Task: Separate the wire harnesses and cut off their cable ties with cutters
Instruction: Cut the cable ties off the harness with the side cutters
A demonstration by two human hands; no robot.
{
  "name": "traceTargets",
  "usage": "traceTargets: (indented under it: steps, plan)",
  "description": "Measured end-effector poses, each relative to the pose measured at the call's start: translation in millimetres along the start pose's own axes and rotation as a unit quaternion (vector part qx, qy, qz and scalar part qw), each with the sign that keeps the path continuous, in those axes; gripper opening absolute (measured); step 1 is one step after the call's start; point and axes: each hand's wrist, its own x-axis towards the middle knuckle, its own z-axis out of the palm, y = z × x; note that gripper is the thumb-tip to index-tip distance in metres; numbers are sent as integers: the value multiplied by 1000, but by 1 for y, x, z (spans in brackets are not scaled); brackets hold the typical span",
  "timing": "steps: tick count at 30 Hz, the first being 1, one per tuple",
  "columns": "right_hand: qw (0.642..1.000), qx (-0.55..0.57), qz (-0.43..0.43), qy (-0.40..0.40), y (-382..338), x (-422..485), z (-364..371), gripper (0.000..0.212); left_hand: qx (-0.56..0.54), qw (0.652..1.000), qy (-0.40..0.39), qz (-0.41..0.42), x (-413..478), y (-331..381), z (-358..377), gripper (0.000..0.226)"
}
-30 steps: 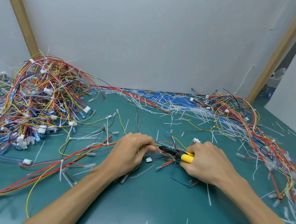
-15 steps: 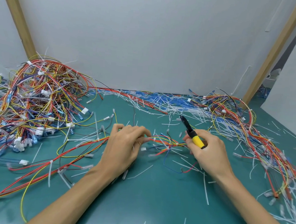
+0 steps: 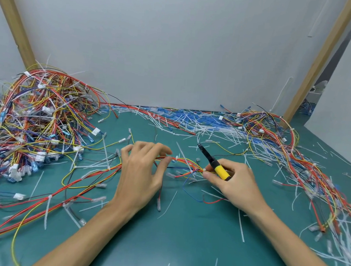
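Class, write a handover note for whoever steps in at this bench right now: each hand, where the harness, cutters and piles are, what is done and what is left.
Left hand: pinches the harness between thumb and forefinger, as far as the blur shows.
Right hand: grips the cutters, tip pointing up and away from the wires, and pinches the harness's other end.
Done: cut offcuts litter the far side of the mat.
Left: white ties ring the bundle trailing left; the tangled pile at left is unsorted. A second pile lies at right.
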Motion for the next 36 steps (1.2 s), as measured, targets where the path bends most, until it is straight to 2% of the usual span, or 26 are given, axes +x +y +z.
traceTargets:
  steps: [3,5,7,9,11,15,20,26,29,32,34,36]
  plan:
    - [999,24,15,28,1,0,2,10,69,997,33,18,1,2,-2,31]
    - [996,73,27,32,0,-2,3,11,95,992,70,45,2,8,-4,38]
    - [985,163,58,25,-3,-3,3,13,96,989,86,79,0,16,-4,29]
    - [964,248,98,11,-7,-5,4,17,78,990,55,103,-5,24,-1,17]
    - [949,291,119,-11,-13,-7,6,19,48,994,10,102,-8,29,3,18]
    - [933,324,140,-69,-21,-14,11,30,-1,996,-9,86,-8,25,6,20]
    - [923,328,155,-125,-26,-19,13,26,-129,991,-24,5,-5,16,6,12]
    - [912,350,181,-117,-33,-20,10,21,-168,984,-40,-40,-7,19,9,4]
    - [907,369,181,-88,-34,-20,9,3,-183,982,-32,-46,-5,16,8,4]
    - [943,314,110,8,-34,-21,6,17,-176,983,-17,-50,-3,12,6,4]
    - [969,233,-17,75,-40,-24,0,22,-164,985,-5,-46,-3,11,5,6]
    - [972,132,-176,82,-49,-28,-6,19,-137,990,4,-33,-2,11,6,2]
